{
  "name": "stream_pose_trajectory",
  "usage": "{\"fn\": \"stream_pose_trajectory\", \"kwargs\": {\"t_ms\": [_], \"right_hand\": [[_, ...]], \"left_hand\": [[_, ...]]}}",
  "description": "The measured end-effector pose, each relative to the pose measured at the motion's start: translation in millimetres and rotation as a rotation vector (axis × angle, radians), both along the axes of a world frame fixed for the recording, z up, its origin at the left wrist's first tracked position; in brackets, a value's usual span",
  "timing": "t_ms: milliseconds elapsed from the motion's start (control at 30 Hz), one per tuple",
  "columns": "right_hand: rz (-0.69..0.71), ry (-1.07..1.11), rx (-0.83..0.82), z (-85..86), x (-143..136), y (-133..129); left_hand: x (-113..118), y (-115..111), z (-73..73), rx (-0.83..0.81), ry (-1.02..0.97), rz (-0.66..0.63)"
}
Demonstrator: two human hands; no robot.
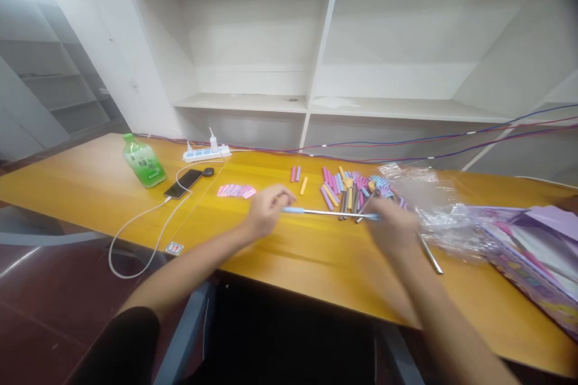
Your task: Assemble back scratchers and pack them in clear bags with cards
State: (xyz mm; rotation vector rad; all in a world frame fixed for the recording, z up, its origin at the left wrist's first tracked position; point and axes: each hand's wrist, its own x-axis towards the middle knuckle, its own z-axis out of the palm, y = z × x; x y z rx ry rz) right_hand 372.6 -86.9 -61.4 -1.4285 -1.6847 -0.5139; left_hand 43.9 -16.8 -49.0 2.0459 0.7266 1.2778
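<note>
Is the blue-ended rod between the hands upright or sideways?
Sideways: the rod runs nearly level across the picture, from the left hand to the blurred right hand.

Both arms [194, 267] stretch forward, hands [265, 210] curled, the right blurred.

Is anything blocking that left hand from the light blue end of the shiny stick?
Nothing visible is. The shiny stick has its light blue end right at the left hand; the loose yellow piece lies farther back, out of the way.
</note>
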Motion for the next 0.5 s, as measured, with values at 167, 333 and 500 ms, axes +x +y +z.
{"fn": "stream_pose_trajectory", "kwargs": {"t_ms": [167, 333, 500], "right_hand": [[0.049, -0.121, -0.034, -18.5, -71.4, 53.7], [0.163, -0.150, -0.223, -28.9, -57.5, 59.0], [0.305, -0.225, -0.306, -21.3, -34.7, 79.8]], "left_hand": [[41.4, 9.2, -27.1, -0.087, 0.047, 0.089], [22.4, 24.5, -31.1, -0.151, 0.219, 0.024], [25.3, 36.1, -37.0, 0.020, 0.661, -0.115]]}}
